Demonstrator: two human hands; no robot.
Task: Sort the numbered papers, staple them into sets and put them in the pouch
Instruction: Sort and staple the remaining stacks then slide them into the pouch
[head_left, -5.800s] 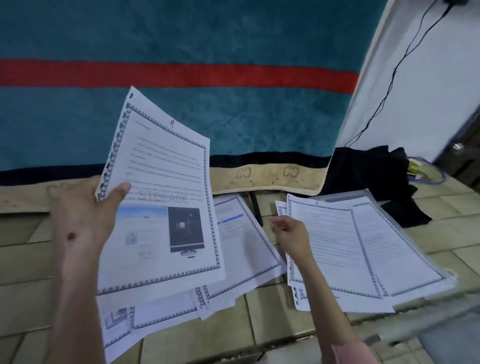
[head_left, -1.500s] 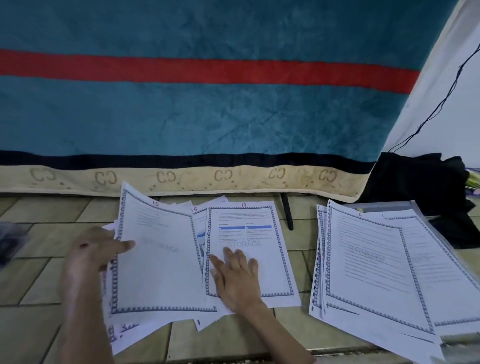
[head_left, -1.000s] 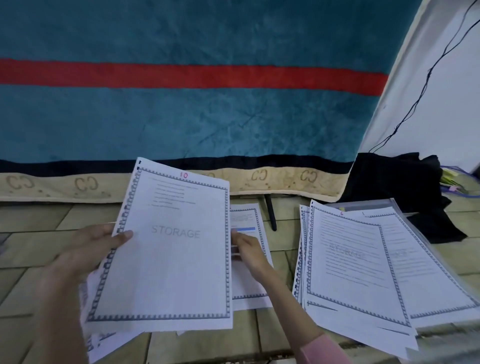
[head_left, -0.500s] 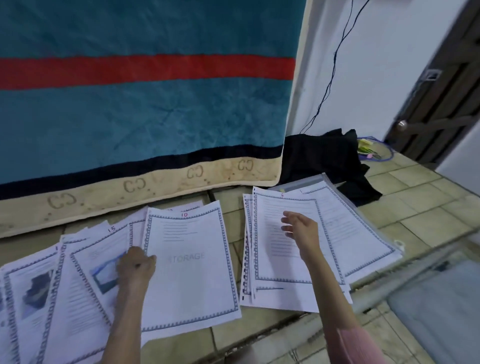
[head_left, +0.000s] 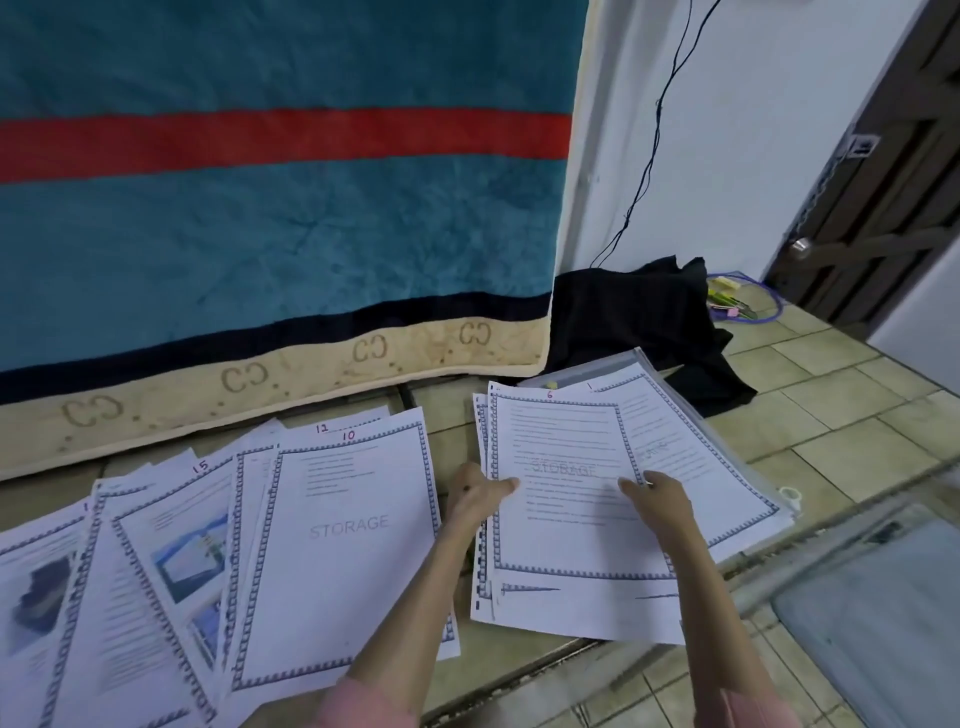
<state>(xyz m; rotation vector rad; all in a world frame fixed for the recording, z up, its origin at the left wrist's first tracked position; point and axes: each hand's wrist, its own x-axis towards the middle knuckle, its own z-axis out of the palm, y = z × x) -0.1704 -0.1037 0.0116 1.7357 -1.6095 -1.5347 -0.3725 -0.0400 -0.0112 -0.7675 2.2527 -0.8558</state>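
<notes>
Both hands were on sheet 6 (head_left: 563, 483), which topped the right stack at 3 o'clock: the left hand (head_left: 475, 493) pinched its left edge, the right hand (head_left: 662, 493) pinched its right side. Sheet 10 (head_left: 345, 545) lay at 9 o'clock, topping the fanned papers.

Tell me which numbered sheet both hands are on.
Sheet 6, topping the right stack. Left hand and right hand hold it; sheet 10 lies untouched.

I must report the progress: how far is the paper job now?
Done: loose sheets lie in two groups, sheet 10 topping the left one. In hand: both hands, left and right, on sheet 6 atop the right pile. Left: no stapled set shows; the pouch lies under the pile.
</notes>
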